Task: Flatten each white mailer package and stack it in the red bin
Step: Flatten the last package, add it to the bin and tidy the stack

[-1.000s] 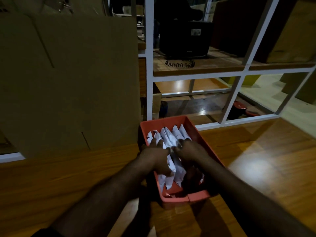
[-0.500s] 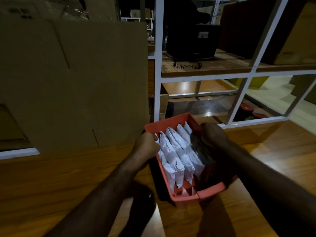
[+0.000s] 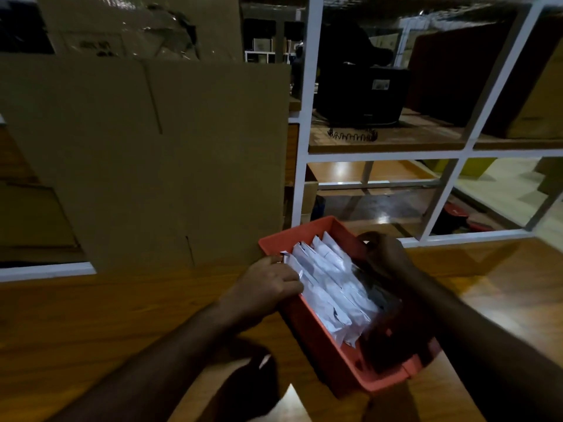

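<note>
A red bin [image 3: 323, 348] sits on the wooden table, turned at an angle. Inside it stand several white mailer packages [image 3: 329, 281] in a row on edge, leaning to the left. My left hand [image 3: 268, 284] grips the bin's left rim, fingers curled over it against the outermost mailer. My right hand [image 3: 387, 257] is curled over the bin's far right rim. The right side of the bin's inside lies in shadow under my right forearm.
A large flat cardboard sheet [image 3: 152, 159] leans upright just behind the table on the left. A white shelf frame [image 3: 304, 117] stands behind the bin, with a black device [image 3: 362, 95] and a coiled spring [image 3: 352, 136] on its board. Wooden tabletop [image 3: 76, 324] spreads to both sides.
Both hands left the mailers in the middle of the bin and went apart to the bin's two side rims. The bin has turned and shifted slightly to the right.
</note>
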The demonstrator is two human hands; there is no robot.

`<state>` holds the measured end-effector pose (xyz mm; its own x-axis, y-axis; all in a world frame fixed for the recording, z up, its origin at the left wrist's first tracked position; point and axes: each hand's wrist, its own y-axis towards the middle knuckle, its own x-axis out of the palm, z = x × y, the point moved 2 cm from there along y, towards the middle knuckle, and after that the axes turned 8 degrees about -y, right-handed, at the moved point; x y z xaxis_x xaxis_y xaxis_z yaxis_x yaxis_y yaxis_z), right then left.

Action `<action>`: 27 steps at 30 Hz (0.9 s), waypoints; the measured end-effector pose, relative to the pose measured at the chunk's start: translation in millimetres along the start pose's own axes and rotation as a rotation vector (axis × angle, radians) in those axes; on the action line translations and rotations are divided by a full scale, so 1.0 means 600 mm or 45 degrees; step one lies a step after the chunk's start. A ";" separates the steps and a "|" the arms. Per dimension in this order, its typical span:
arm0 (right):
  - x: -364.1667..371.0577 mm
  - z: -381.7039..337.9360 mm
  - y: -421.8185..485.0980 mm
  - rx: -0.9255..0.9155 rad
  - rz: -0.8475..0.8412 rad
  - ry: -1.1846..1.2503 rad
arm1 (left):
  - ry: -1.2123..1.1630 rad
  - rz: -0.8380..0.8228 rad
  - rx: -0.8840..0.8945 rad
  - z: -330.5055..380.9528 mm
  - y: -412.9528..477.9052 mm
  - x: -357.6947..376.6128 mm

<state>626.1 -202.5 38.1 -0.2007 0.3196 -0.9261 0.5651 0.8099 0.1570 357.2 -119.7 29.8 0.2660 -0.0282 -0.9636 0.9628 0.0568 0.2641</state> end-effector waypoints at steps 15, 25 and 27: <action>0.059 -0.204 0.009 -0.401 -0.215 0.103 | -0.874 0.948 -1.412 0.074 -0.219 0.037; 0.097 -0.436 0.091 -0.811 -0.303 -0.028 | -1.627 1.653 -1.862 0.049 -0.251 0.020; 0.100 -0.476 0.104 -0.873 -0.328 -0.077 | -1.643 1.731 -1.851 0.035 -0.242 0.008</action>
<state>420.9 7.9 90.3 -0.2035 0.0662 -0.9768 -0.1255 0.9877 0.0931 219.9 -149.3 -12.2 0.9053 0.2818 0.3178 -0.2011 0.9434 -0.2637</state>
